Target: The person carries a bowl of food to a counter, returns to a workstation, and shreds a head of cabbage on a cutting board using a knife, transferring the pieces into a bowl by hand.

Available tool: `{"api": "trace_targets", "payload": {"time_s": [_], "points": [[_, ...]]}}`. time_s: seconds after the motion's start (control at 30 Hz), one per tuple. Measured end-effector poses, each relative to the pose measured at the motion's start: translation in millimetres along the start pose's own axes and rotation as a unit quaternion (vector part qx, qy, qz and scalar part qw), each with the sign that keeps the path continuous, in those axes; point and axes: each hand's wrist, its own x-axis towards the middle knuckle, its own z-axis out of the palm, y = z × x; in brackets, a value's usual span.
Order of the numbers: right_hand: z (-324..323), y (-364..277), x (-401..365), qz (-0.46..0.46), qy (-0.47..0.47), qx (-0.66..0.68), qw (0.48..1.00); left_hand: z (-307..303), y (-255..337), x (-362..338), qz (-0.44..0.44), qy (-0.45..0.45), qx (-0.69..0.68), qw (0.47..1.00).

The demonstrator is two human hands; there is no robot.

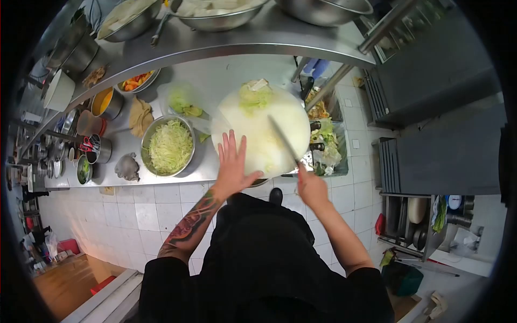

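Note:
A round white cutting board [242, 126] lies on the steel counter. My right hand [311, 188] is closed around the handle of a knife [283, 137], whose blade points up and left over the board's right part. My left hand [232, 166] has its fingers spread over the board's lower left part and holds nothing. A piece of pale green cabbage [256, 95] sits at the board's far edge, away from both hands. Left of the board stands a steel bowl [144, 149] full of shredded cabbage [171, 147].
Leafy scraps [327, 146] fill bins right of the board. A steel shelf [237, 47] with large bowls crosses above the counter's far side. A tan cloth [140, 116], a grey cloth [127, 167] and several containers stand or lie at the left.

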Motion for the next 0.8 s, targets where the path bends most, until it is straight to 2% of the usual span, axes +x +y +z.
{"api": "trace_targets", "payload": {"time_s": [0.07,0.13,0.17,0.23,0.27,0.3,0.37,0.43,0.5,0.57,0.63,0.67,0.7,0.73,0.77,0.8], "points": [[-3.4,-7.0,-15.8,-0.028,-0.02,-0.016,0.999,26.7,16.2,-2.7,0.001,-0.016,0.014,1.0],[-9.9,-7.5,-27.0,-0.097,0.009,0.105,0.99,51.6,18.4,-4.3,-0.003,-0.017,0.035,0.999],[-11.1,1.7,-27.9,-0.098,0.008,0.106,0.989,62.4,15.1,-3.0,-0.004,-0.018,0.037,0.999],[-15.6,30.9,-30.0,-0.026,-0.085,0.347,0.934,76.6,4.7,6.3,-0.039,0.05,0.047,0.997],[-17.5,44.1,-28.5,-0.027,-0.086,0.348,0.933,70.6,1.5,14.3,-0.06,0.056,0.066,0.994],[-19.3,57.8,-25.7,0.042,-0.133,0.431,0.891,66.4,-6.8,22.6,-0.061,0.055,0.067,0.994],[-22.2,71.3,-21.7,0.177,-0.221,0.576,0.766,59.6,-22.3,37.6,-0.106,0.077,0.03,0.991],[-12.3,54.6,-23.8,0.189,-0.231,0.581,0.757,63.8,-26.4,48.1,-0.124,0.067,0.034,0.989],[10.1,19.9,-23.4,0.165,-0.21,0.565,0.781,81.7,-22.4,55.9,-0.056,0.071,0.009,0.996],[39.3,-19.8,-20.7,0.176,-0.183,0.605,0.755,98.5,-4.1,62.9,-0.043,0.08,-0.043,0.995],[49.9,-56.5,-16.1,0.167,-0.196,0.602,0.756,96.0,18.5,70.0,-0.042,0.056,-0.109,0.992],[52.3,-70.6,-14.3,0.159,-0.206,0.6,0.756,97.4,21.7,69.2,-0.047,0.06,-0.105,0.992],[44.2,-83.5,-14.7,0.151,-0.213,0.6,0.756,96.5,21.9,67.4,-0.046,0.077,-0.165,0.982],[31.8,-96.1,-17.7,0.121,-0.206,0.579,0.779,90.5,15.7,64.4,-0.044,0.097,-0.223,0.969],[21.0,-108.3,-18.8,0.091,-0.197,0.558,0.801,69.3,8.5,59.2,-0.049,0.106,-0.216,0.969],[17.9,-119.3,-18.5,0.055,-0.211,0.552,0.805,36.6,2.5,51.4,-0.047,0.157,-0.221,0.961]]}}
